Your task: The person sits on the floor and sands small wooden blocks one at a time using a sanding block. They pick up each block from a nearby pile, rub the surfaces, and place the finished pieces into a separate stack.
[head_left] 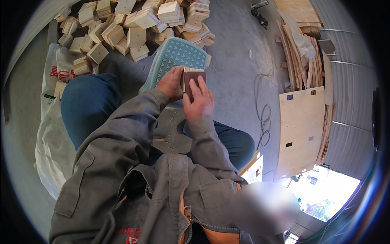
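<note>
Over a teal plastic stool [186, 51] I hold a small wooden block [194, 75] with a dark reddish-brown face and a pale, layered far edge. My left hand [172, 84] is closed on the block's left side. Across the lower right of the brown face lie the fingers of my right hand [199, 99], with its thumb at the near left corner; this hand grips the block too. Whether the brown face is a separate sheet I cannot tell. The block's underside is hidden.
A heap of pale wooden blocks [136, 36] lies on the floor beyond the stool. White sacking [50, 138] spreads at the left. Plywood sheets [302, 126] lean on the right, with a loose cable [265, 122] nearby. A power tool [260, 16] is at the far right.
</note>
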Demonstrator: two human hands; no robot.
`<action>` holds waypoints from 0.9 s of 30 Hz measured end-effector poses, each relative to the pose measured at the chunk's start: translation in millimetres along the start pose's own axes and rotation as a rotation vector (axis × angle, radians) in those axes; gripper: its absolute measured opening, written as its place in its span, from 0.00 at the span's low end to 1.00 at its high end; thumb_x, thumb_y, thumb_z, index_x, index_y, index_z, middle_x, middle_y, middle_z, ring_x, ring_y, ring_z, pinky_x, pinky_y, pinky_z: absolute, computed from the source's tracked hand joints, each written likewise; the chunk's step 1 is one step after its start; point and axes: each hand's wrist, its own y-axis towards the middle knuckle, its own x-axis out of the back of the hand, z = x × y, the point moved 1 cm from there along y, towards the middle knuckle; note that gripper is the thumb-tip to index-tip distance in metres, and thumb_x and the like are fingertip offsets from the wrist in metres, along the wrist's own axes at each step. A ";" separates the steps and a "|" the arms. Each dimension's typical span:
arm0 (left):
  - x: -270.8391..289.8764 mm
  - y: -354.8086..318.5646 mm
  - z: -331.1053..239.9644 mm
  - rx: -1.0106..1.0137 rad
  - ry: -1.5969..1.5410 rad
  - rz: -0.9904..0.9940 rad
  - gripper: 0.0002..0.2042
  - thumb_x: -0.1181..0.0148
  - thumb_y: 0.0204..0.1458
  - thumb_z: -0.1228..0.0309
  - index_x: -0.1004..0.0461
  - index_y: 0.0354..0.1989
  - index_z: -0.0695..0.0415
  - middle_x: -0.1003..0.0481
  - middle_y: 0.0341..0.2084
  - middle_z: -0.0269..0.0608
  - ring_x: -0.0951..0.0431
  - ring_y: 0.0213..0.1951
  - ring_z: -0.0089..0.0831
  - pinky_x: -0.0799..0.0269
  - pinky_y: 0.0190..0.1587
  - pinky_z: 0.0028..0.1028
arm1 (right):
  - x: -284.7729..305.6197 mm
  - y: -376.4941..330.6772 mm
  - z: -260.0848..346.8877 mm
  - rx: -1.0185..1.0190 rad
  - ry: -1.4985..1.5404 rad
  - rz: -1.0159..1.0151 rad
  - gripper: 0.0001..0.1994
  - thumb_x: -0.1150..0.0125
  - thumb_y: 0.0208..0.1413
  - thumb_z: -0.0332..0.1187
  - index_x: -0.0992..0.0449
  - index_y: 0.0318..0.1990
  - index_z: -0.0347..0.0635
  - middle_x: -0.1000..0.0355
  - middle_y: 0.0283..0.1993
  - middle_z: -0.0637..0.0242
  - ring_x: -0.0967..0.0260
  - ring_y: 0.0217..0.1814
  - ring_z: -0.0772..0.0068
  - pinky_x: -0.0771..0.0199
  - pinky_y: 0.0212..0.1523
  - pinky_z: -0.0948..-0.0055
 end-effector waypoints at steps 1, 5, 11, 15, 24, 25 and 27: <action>-0.9 0.2 2.1 -0.006 -0.005 -0.009 0.41 0.23 0.47 0.63 0.37 0.69 0.59 0.29 0.60 0.61 0.27 0.63 0.59 0.28 0.66 0.46 | -7.8 16.6 -2.2 -0.010 0.000 -0.016 0.29 0.29 0.54 0.34 0.21 0.66 0.49 0.33 0.76 0.56 0.30 0.66 0.44 0.30 0.68 0.50; 0.5 0.1 -12.1 0.055 -0.044 0.045 0.46 0.19 0.41 0.66 0.38 0.70 0.58 0.29 0.61 0.58 0.28 0.64 0.59 0.28 0.66 0.45 | -17.9 79.7 -2.7 -0.139 -0.011 0.036 0.28 0.30 0.56 0.37 0.21 0.66 0.50 0.33 0.76 0.56 0.30 0.67 0.44 0.31 0.69 0.51; 0.3 0.2 -11.0 -0.017 -0.026 0.028 0.44 0.18 0.41 0.65 0.37 0.68 0.57 0.29 0.60 0.58 0.27 0.63 0.58 0.28 0.66 0.45 | -27.5 75.9 -14.3 -0.078 -0.034 -0.024 0.29 0.30 0.57 0.38 0.22 0.68 0.49 0.33 0.77 0.56 0.31 0.67 0.44 0.32 0.70 0.52; -2.2 -1.0 0.7 0.000 -0.026 0.000 0.41 0.21 0.46 0.62 0.37 0.67 0.59 0.29 0.59 0.59 0.27 0.63 0.59 0.28 0.66 0.46 | -10.1 11.9 -7.0 -0.024 -0.005 0.030 0.31 0.28 0.54 0.38 0.22 0.68 0.54 0.36 0.79 0.63 0.32 0.65 0.45 0.31 0.68 0.49; -1.1 0.9 -15.2 -0.044 -0.039 -0.002 0.41 0.21 0.48 0.59 0.36 0.68 0.59 0.28 0.59 0.60 0.27 0.62 0.59 0.27 0.65 0.44 | 18.6 -50.5 -6.6 0.041 0.006 -0.005 0.29 0.28 0.52 0.34 0.20 0.65 0.51 0.34 0.76 0.60 0.32 0.62 0.45 0.30 0.65 0.48; -0.9 0.3 -11.4 -0.029 -0.039 -0.007 0.40 0.21 0.49 0.60 0.36 0.68 0.58 0.28 0.59 0.60 0.27 0.62 0.59 0.28 0.65 0.44 | 16.7 -44.8 -5.4 0.041 0.009 0.000 0.29 0.28 0.52 0.33 0.20 0.65 0.50 0.33 0.75 0.58 0.31 0.63 0.45 0.30 0.66 0.49; -2.1 -1.8 -3.0 -0.003 -0.041 -0.013 0.39 0.22 0.49 0.61 0.36 0.68 0.58 0.28 0.59 0.60 0.27 0.62 0.59 0.28 0.66 0.45 | 10.7 -21.1 -1.2 0.037 0.013 0.010 0.29 0.28 0.52 0.32 0.20 0.64 0.47 0.31 0.74 0.53 0.28 0.63 0.44 0.30 0.67 0.50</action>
